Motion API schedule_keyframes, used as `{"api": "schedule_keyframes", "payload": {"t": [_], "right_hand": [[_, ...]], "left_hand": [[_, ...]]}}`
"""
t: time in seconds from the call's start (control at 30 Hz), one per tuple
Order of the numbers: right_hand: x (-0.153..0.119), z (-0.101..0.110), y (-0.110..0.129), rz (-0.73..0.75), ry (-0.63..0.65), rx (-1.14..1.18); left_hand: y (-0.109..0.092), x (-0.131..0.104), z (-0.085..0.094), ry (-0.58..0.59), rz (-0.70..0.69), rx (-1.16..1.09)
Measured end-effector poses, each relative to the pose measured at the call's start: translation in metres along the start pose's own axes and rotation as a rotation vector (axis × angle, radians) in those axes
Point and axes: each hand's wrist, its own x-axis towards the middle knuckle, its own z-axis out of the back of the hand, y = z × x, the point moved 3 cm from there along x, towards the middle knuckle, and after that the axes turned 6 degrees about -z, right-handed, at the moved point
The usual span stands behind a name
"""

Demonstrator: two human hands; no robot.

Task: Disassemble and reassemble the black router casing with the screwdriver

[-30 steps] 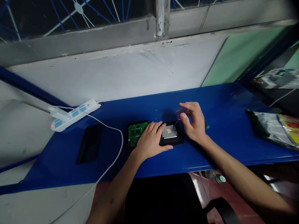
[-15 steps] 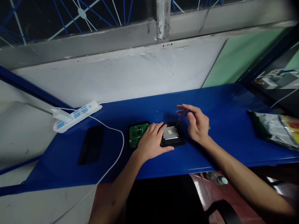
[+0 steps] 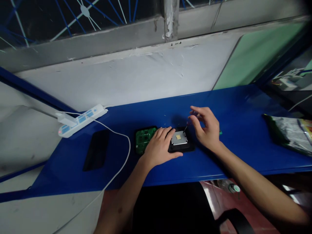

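My left hand lies flat with fingers stretched out over the inner edges of an opened device. Left of it is the half with a green circuit board in a black shell. On the right, a black housing holds a silver metal plate with a small yellowish square pad on it. My right hand is closed around the purplish see-through handle of a screwdriver, tilted, its tip at the plate's upper right corner. The fingers partly hide the handle.
A white power strip with a plugged-in adapter stands at the back left, its white cable crossing the blue table. A black phone-like slab lies at left, a shiny packet at right. Under the table is a bottle.
The fingers of my right hand have shifted round the screwdriver's handle, the index finger more curled now. The tip stays at the plate's corner, and my left hand has not moved on the device.
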Motion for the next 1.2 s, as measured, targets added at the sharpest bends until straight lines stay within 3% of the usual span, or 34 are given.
{"api": "schedule_keyframes", "payload": {"t": [0.37,0.83,1.2], "right_hand": [[-0.001,0.003,-0.010,-0.065,-0.113,0.067],[-0.003,-0.008,-0.011,-0.062,0.016,0.032],[-0.003,-0.005,-0.009,-0.064,-0.053,0.083]], "left_hand": [[-0.001,0.000,0.002,0.015,-0.001,-0.005],[-0.005,0.003,0.017,0.001,-0.038,0.123],[-0.003,0.025,0.026,-0.006,-0.089,0.142]]}}
